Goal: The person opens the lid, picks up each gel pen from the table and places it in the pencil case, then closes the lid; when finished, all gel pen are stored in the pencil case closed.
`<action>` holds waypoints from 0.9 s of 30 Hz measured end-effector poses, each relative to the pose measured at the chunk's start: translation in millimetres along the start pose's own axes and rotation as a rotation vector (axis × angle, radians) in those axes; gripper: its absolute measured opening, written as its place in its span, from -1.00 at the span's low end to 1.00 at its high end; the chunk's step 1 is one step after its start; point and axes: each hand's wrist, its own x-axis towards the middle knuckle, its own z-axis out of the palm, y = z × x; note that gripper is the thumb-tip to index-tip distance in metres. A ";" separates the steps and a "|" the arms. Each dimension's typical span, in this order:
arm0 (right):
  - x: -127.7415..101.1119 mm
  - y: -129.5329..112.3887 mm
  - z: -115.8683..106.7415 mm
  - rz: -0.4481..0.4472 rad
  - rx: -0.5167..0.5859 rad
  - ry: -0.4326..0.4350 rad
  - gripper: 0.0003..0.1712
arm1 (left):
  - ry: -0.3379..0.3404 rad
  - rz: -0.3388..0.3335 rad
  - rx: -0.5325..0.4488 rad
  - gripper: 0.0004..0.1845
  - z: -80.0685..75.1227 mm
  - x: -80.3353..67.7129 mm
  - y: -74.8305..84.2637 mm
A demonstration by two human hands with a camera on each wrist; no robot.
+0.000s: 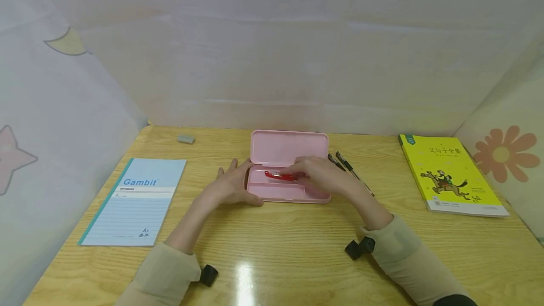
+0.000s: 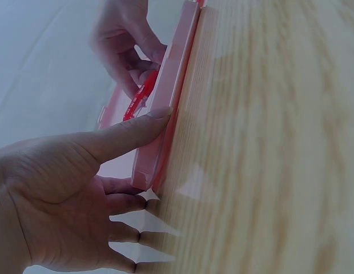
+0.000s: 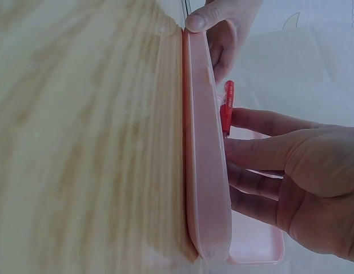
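A pink pencil case [image 1: 276,192] lies on the table with its lid [image 1: 290,148] raised at the back. My right hand [image 1: 320,174] is over the case and pinches a small red item [image 1: 278,176] between thumb and forefinger. This item is slim, with white lettering and a clear or silvery part; its exact kind is unclear. In the right wrist view it stands just above the case's front wall [image 3: 210,154]. My left hand [image 1: 229,185] is at the case's left end, its thumb against the front wall and its other fingers straight and spread.
Two dark pens [image 1: 349,166] lie right of the case. A blue notebook [image 1: 136,202] is at the left, with a small grey-green block [image 1: 185,139] behind it. A yellow book [image 1: 450,174] lies at the far right. Pale cloth walls [image 1: 263,60] stand around the table.
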 end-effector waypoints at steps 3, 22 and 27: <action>-0.5 -1.0 -0.5 0.006 -0.010 -0.006 -0.42 | 0.001 0.001 -0.001 0.16 0.2 0.0 -0.1; -1.8 -4.1 -1.2 0.010 -0.046 -0.011 -0.47 | 0.004 0.000 -0.006 0.15 0.3 0.1 -0.2; -1.4 -4.2 -0.1 0.017 -0.038 -0.014 -0.45 | 0.003 0.002 -0.005 0.15 0.5 0.0 0.1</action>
